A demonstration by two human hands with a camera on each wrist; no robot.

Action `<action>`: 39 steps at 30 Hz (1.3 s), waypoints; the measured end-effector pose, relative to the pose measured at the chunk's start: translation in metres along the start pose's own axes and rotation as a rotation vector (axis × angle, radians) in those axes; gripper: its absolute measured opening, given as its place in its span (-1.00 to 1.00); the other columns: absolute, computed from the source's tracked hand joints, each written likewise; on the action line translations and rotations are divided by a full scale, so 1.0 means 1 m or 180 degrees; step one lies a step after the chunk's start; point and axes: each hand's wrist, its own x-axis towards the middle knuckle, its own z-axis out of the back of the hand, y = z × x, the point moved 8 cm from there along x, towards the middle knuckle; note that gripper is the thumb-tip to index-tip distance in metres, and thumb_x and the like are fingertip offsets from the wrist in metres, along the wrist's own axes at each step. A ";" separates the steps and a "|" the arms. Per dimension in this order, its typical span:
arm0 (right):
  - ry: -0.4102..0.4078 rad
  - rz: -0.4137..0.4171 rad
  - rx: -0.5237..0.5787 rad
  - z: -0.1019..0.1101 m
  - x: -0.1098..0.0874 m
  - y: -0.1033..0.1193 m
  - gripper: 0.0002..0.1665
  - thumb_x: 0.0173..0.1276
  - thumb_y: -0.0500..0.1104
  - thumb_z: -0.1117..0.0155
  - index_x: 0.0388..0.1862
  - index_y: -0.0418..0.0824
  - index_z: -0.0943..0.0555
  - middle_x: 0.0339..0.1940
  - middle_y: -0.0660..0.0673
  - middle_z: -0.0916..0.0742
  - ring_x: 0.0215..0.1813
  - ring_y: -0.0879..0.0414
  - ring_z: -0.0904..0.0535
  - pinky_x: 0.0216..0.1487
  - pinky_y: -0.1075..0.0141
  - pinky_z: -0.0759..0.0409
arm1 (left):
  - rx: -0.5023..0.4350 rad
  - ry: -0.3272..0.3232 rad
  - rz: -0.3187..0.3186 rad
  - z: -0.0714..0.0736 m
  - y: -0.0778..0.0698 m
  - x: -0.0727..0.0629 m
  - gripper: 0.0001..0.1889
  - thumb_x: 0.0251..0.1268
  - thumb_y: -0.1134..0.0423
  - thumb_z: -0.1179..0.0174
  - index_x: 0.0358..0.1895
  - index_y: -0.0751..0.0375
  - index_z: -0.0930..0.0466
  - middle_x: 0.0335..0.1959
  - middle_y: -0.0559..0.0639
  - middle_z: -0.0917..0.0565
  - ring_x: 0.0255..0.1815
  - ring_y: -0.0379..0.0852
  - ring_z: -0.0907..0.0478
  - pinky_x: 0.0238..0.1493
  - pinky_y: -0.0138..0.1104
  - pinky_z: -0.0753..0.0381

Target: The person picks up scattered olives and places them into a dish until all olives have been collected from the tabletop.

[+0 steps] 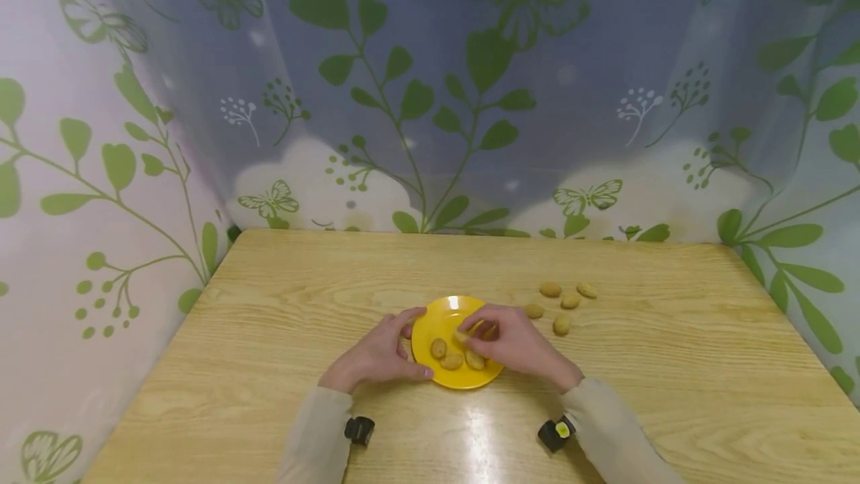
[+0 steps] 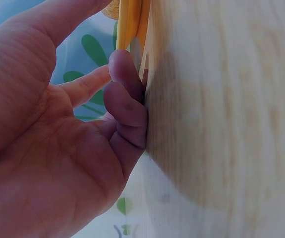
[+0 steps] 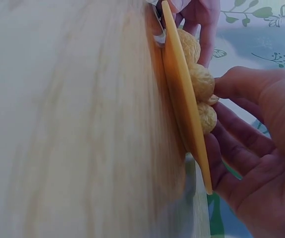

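Note:
A round yellow plate (image 1: 440, 312) lies on the table. My left hand (image 1: 379, 353) holds its left side, thumb at the near rim and index finger at the far rim. Over the plate, my right hand (image 1: 513, 338) pinches a small tan potato (image 1: 460, 335) between thumb and fingertips; the fingers partly cover it. Three more small potatoes show on the plate: one at the left (image 1: 438, 349), one near the front (image 1: 452, 361) and one under the right hand (image 1: 475, 359). The right wrist view shows wrinkled potatoes (image 3: 201, 82) clustered against the plate's upper face.
Several loose potatoes (image 1: 561, 324) lie on the wooden table (image 1: 302, 282) to the right of the plate, beyond my right hand. A curtain (image 1: 430, 118) printed with leaves and butterflies hangs behind the table's far edge and along its sides.

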 end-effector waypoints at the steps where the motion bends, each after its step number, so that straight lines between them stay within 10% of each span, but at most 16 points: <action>1: 0.0016 -0.0022 -0.0006 -0.001 0.000 -0.001 -0.83 0.33 -0.19 -0.45 -0.11 -0.04 -0.77 -0.13 -0.01 -0.80 -0.17 0.18 -0.71 -0.15 0.38 -0.66 | -0.0006 -0.0001 0.0003 0.000 0.000 0.000 0.04 -0.02 0.00 -0.62 0.57 -0.09 -0.23 0.18 0.14 -0.48 -0.26 -0.12 -0.48 -0.23 -0.31 -0.50; 20: 0.0254 -0.0136 0.0035 -0.009 0.003 0.000 -0.89 0.34 -0.14 -0.45 -0.17 -0.04 -0.78 -0.22 0.01 -0.81 -0.23 0.20 -0.68 -0.23 0.39 -0.61 | 0.0002 0.0001 0.0004 0.001 0.000 -0.001 0.04 -0.01 -0.02 -0.61 0.58 -0.11 -0.21 0.18 0.13 -0.48 -0.25 -0.12 -0.48 -0.23 -0.31 -0.49; 39: -0.0038 -0.0102 0.0036 0.010 -0.009 -0.001 -0.87 0.43 -0.12 -0.37 -0.10 -0.03 -0.78 -0.15 0.07 -0.80 -0.10 0.22 -0.68 -0.10 0.36 -0.66 | 0.0025 0.0026 0.0013 0.000 -0.001 -0.001 0.04 0.01 0.01 -0.60 0.59 -0.09 -0.20 0.18 0.13 -0.48 -0.24 -0.13 -0.48 -0.24 -0.33 -0.49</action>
